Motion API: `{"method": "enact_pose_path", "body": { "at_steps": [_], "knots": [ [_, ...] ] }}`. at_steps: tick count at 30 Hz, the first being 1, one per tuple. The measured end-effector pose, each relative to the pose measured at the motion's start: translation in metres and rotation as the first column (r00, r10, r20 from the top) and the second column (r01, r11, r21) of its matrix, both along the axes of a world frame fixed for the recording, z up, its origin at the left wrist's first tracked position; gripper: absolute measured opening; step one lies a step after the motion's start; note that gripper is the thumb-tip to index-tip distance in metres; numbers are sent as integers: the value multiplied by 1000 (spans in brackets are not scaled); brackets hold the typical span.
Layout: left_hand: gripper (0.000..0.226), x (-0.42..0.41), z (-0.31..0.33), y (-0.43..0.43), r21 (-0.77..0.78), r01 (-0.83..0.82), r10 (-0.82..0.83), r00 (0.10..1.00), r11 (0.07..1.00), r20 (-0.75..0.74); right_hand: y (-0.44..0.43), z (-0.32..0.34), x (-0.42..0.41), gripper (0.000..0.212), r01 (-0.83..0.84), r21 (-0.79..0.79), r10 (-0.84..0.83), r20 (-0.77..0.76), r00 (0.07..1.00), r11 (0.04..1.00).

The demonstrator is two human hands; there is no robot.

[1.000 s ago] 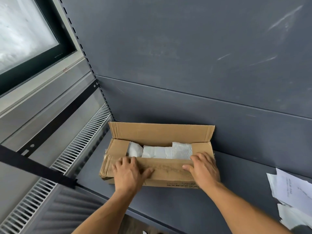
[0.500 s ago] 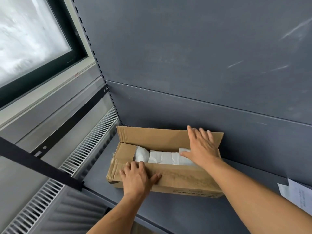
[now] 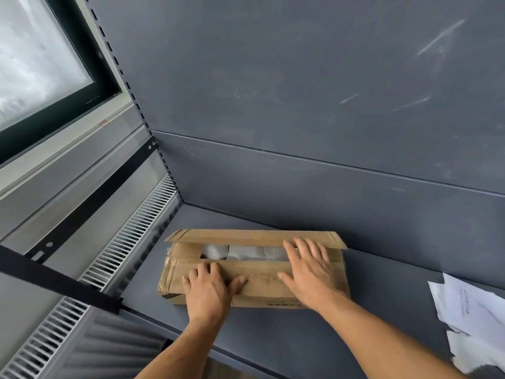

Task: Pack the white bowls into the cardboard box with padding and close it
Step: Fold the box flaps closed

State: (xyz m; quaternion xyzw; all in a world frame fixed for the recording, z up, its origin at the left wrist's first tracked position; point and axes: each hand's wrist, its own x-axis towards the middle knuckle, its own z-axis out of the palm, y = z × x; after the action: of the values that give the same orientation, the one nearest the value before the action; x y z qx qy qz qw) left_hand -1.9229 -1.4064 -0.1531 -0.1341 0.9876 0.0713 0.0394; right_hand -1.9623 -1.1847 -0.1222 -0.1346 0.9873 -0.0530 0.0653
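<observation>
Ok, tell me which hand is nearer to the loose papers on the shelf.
Right. The right hand lies flat on the cardboard box at its right end, the side toward the papers. The left hand presses the near flap further left, away from them.

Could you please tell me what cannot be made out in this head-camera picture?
- White bowls: none visible; padding and flaps fill the cardboard box gap.
- Papers: cut off by the right edge, print too small.
- Box-side print: partly behind the right hand.
</observation>
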Motion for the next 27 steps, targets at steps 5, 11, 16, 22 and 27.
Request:
{"method": "enact_pose_path", "body": {
  "at_steps": [5, 11, 16, 22, 27],
  "knots": [
    [62, 12, 0, 12, 129, -35, 56, 985, 991, -164, 5, -24, 18, 65, 28, -39, -22, 145, 989, 999],
    [88, 1, 0, 3, 17, 26, -27, 998, 1000, 64, 4, -31, 19, 79, 40, -20, -36, 172, 984, 999],
    [82, -2, -10, -10, 25, 84, -88, 972, 996, 216, 2, -40, 20, 88, 69, -31, -63, 180, 982, 997],
    [85, -5, -10, -6, 37, 73, -79, 973, 997, 219, -2, -39, 19, 80, 87, -8, -85, 163, 983, 996],
    [78, -6, -11, -8, 65, 77, -90, 968, 995, 234, -1, -41, 16, 78, 81, -9, -78, 171, 982, 997]
  ]
}}
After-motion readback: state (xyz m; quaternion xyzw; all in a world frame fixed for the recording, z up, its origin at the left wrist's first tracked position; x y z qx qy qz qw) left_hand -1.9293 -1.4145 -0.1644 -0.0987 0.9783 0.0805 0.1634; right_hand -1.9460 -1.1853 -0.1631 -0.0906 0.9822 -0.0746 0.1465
